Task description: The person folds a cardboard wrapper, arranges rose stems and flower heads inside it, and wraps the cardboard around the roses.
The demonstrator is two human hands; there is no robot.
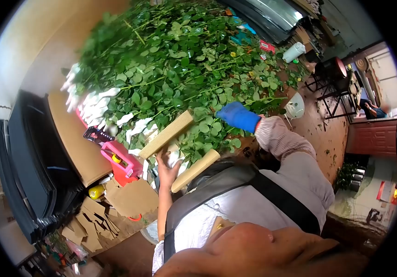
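Leafy stem heap (184, 74): tangled; a pull could drag neighbours and tear leaves. Corrugated strips (167, 134): two; edges might crush anything pressed between. Right grip (237, 116): blue-gloved, at heap's near side; hold cannot be told. Left grip (167, 171): bare, fingers spread, between strips. White wrapping (175, 159): just beside left fingers.

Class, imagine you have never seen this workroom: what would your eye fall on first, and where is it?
The broad heap of leafy green stems, filling the upper middle, would probably catch the eye first. At its near edge, the person's right hand in a bright blue glove stands out sharply. Next comes the bright pink plastic object, left of the person's bare left hand.
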